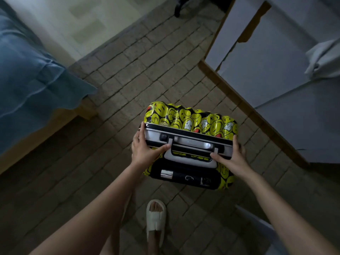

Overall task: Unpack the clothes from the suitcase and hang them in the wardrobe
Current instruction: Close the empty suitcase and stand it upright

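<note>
On the far left is a bed with a blue blanket [31, 74] hanging over its side. Next comes the brick-pattern floor [128, 57], and in the middle of it stands the suitcase [189, 144], yellow with smiley faces all over. It is standing up and it is shut, so no clothes can be seen. Its long top edge runs from left to right, across in front of the person. The left hand [145, 150] holds the left end of that top edge, with the fingers curled over the corner and the thumb lying along the silver frame toward the handle [191, 151]. The handle sits between the two hands. The right hand [231, 157] holds the right end the same way, fingers wrapped round the far corner and thumb pointing in at the handle. Both hands are about as near to the case as each other. Below them is one foot in a white slipper [156, 218]. To the right is the white wardrobe [272, 57], with a pale cloth [323, 59] in it. I think the case needs to be tipped down flat next, so it can be opened.
</note>
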